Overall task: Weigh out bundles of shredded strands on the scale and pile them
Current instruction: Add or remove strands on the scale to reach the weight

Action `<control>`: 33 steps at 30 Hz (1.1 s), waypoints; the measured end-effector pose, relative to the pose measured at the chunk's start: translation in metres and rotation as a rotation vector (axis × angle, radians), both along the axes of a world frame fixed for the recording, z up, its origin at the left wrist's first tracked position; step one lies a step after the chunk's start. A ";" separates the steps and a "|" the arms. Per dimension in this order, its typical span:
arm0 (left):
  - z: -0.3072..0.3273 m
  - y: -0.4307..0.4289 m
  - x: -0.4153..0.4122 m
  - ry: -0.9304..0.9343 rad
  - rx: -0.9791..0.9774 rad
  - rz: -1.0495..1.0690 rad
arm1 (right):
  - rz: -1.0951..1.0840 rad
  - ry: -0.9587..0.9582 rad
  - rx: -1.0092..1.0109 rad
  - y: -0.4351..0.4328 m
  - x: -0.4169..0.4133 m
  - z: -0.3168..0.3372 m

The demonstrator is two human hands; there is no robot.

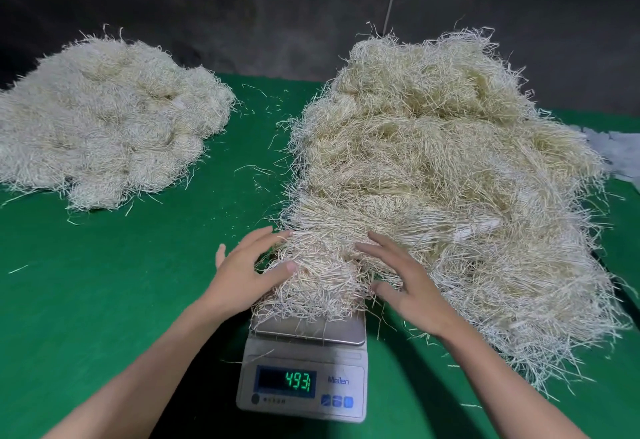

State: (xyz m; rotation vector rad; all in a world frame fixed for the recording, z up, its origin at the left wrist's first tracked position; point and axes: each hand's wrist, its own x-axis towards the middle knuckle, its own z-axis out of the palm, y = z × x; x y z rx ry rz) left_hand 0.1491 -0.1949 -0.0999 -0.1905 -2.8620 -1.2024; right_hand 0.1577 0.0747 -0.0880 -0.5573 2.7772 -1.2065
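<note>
As left hand (pixel 242 270), right hand (pixel 414 288) flank the bundle (pixel 322 277) — heap (pixel 450 161) crowding right.

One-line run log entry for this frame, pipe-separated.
step: weighing | pale shredded-strand bundle on white digital scale | left hand touches bundle | right hand touches bundle | display reads 493

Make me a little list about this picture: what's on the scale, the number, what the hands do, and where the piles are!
Scale: white, carries a bundle of pale shredded strands that overhangs the pan
Display: green digits 493, then a mark too unclear to read
Left hand: open, fingers against the bundle's left side
Right hand: open, fingers spread on the bundle's right side
Big pile: right of the scale, running into the bundle
Smaller pile: far left, apart from the scale
Table: green cover, loose strands scattered
</note>
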 end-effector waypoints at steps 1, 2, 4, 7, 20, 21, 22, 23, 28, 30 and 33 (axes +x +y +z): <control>0.002 -0.002 0.001 0.033 -0.010 0.026 | -0.019 0.013 -0.041 0.000 0.000 0.004; 0.003 -0.004 0.003 0.078 -0.022 0.060 | -0.038 0.025 -0.087 -0.001 -0.001 0.007; 0.006 -0.006 0.005 0.186 -0.047 0.145 | -0.077 0.052 -0.172 -0.004 -0.001 0.012; 0.015 -0.007 0.006 0.321 -0.023 0.287 | -0.117 0.125 -0.249 -0.009 -0.001 0.017; 0.054 0.007 0.014 0.548 0.157 0.305 | -0.170 0.221 -0.307 -0.013 0.000 0.031; 0.055 0.007 0.014 0.545 0.164 0.298 | -0.170 0.220 -0.302 -0.012 0.000 0.031; 0.055 0.008 0.014 0.543 0.171 0.290 | -0.170 0.220 -0.295 -0.013 0.000 0.031; 0.055 0.008 0.014 0.543 0.178 0.283 | -0.172 0.221 -0.288 -0.013 0.000 0.031; 0.056 0.010 0.013 0.529 0.193 0.258 | -0.169 0.232 -0.277 -0.012 0.000 0.030; 0.055 0.011 0.012 0.525 0.190 0.261 | -0.169 0.238 -0.276 -0.011 -0.001 0.029; 0.054 0.012 0.011 0.517 0.197 0.273 | -0.166 0.237 -0.274 -0.011 -0.001 0.028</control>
